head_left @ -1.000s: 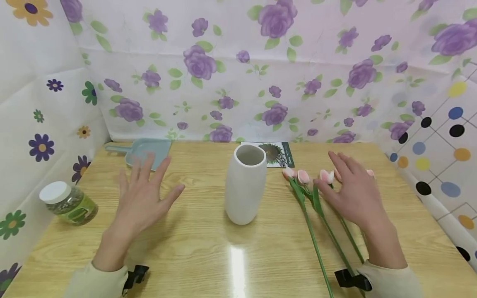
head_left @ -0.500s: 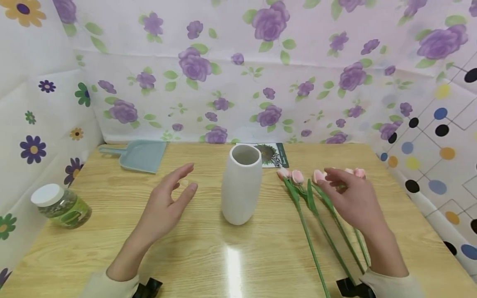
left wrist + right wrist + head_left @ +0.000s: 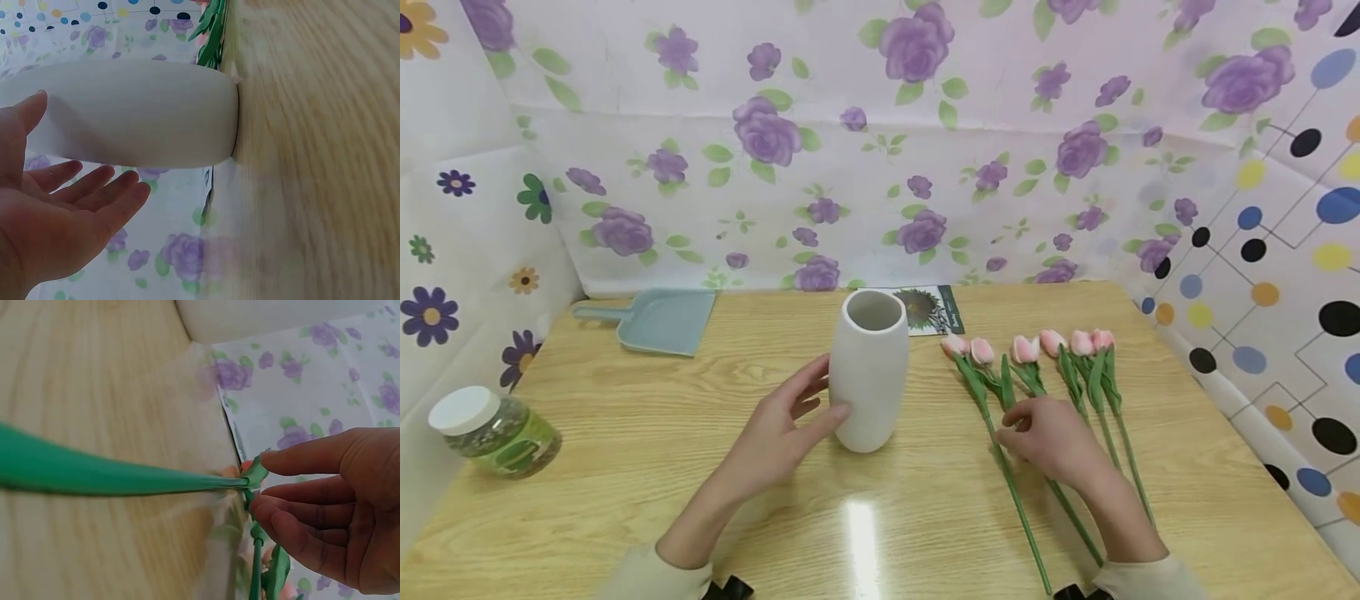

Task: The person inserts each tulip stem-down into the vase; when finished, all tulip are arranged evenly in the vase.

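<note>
A white vase (image 3: 869,375) stands upright on the wooden table. My left hand (image 3: 775,442) is at its left side, thumb and fingers spread about its wall. In the left wrist view the fingers of the left hand (image 3: 69,219) are relaxed and not closed round the vase (image 3: 137,112); whether they touch it I cannot tell. Several pink tulips with green stems lie to the right. My right hand (image 3: 1060,442) is over the left tulips, at the stem of one tulip (image 3: 1018,500). In the right wrist view a gap shows between thumb and fingers, near the green stem (image 3: 125,475).
A light blue dustpan (image 3: 668,322) lies at the back left. A jar with a white lid (image 3: 497,432) stands at the left edge. Behind the vase lies a card with a sunflower picture (image 3: 928,310). Patterned cloth walls (image 3: 820,183) surround the table.
My left hand has moved right to the vase's side. The right hand has come down and left, from above the tulip heads to a stem. The head view has shifted slightly right.
</note>
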Available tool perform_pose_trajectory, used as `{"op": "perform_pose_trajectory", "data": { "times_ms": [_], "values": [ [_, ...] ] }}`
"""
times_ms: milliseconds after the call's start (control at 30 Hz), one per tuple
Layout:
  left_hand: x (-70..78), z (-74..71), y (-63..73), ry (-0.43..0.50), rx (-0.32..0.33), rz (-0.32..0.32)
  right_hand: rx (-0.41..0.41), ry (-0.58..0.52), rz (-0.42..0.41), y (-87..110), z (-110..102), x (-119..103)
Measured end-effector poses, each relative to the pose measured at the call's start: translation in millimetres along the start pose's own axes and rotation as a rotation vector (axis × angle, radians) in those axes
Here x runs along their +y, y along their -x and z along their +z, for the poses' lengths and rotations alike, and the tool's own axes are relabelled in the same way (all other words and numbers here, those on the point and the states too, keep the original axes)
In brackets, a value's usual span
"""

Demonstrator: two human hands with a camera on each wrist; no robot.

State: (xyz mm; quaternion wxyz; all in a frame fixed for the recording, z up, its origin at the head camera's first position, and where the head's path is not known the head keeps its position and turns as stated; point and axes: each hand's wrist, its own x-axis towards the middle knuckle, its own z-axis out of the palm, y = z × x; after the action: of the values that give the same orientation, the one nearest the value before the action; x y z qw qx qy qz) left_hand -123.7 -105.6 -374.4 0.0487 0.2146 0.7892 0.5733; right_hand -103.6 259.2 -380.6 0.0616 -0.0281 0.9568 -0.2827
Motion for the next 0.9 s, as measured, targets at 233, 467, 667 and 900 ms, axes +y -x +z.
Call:
{"op": "perform_pose_trajectory", "data": {
  "times_ms": [233, 467, 667, 900],
  "values": [
    [1.9, 5.7, -3.0, 0.001, 0.032, 0.002, -0.029, -0.014, 0.035, -0.8, 8, -1],
    [2.8, 10.0, -7.0, 0.040, 0.045, -0.016, -0.055, -0.046, 0.060, -1.2, 16, 3],
    [-2.7, 12.0, -8.7, 0.017, 0.068, 0.009, -0.073, -0.080, 0.075, -1.4, 18, 4],
    [-1.9, 11.7, -8.5, 0.027, 0.070, 0.011, -0.088, -0.156, 0.111, -4.3, 20, 5]
  ]
}}
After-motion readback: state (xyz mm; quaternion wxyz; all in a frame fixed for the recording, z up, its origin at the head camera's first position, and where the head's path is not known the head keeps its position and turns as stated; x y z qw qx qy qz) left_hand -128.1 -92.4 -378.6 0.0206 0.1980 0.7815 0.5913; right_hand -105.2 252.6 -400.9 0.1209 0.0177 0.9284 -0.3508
